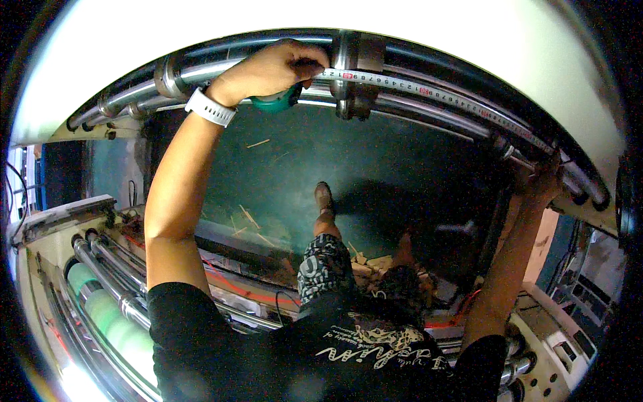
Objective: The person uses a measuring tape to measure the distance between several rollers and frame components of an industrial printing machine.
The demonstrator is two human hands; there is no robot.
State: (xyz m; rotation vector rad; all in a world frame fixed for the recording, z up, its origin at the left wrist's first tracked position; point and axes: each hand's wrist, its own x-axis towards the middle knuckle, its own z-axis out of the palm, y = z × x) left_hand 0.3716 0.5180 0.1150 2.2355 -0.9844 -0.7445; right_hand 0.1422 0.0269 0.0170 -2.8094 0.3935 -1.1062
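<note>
**A:** What lies around the work?

**B:** A bank of long steel rollers (429, 100) arcs across the top, with a metal collar (353, 74) clamped round them near the middle. Below is a dark green floor (375, 167) strewn with thin wood splinters (249, 216). A second set of rollers (110, 275), one wrapped in pale green, sits at lower left. The person's own knee and shoe (324, 197) stand over the floor, with wood offcuts (372, 262) just beside the leg.

**B:** And the hands?

**A:** The left hand (278, 67), a white watch (209, 107) at its wrist, is curled tightly around a green tape measure case (276, 102), pressed against the upper rollers. The tape blade (442, 92) runs out to the right along the rollers, passing over the collar. The right hand (541, 182) reaches up to the far end of the blade by the roller's end; it is in shadow, so I cannot tell how far its fingers are closed.

**B:** Room to move?

**A:** Open space between the arms, above the floor. The machine frame (569, 321) crowds the right forearm, and the lower rollers sit close to the left elbow
</note>
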